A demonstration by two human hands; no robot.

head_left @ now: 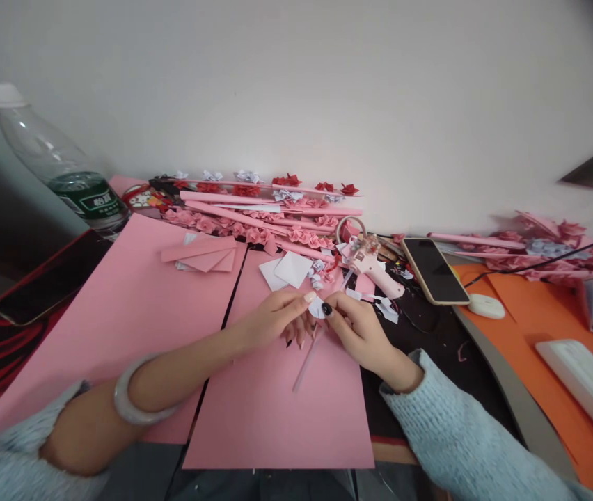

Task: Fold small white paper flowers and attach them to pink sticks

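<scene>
A small white paper piece point(317, 307) with a rounded edge is pinched between my two hands over the pink sheet point(280, 417). My left hand point(283, 314) grips its left side, thumb on top and the other fingers curled below. On the other side, my right hand point(362, 332) holds it between the dark-nailed thumb and the fingers. Just below the hands lies a thin pale translucent stick point(304, 365). Beyond them are white paper squares point(292, 268), small white folded paper flowers point(317, 273) and a pale pink glue gun point(374, 268).
Folded pink paper pieces point(202, 252) rest on another pink sheet point(134, 299). Paper flower stems point(255, 216) line the wall. A bottle point(85, 188) and dark phone point(40, 285) stand left; a phone point(435, 271), white mouse point(486, 306) and white power strip point(586, 386) lie right.
</scene>
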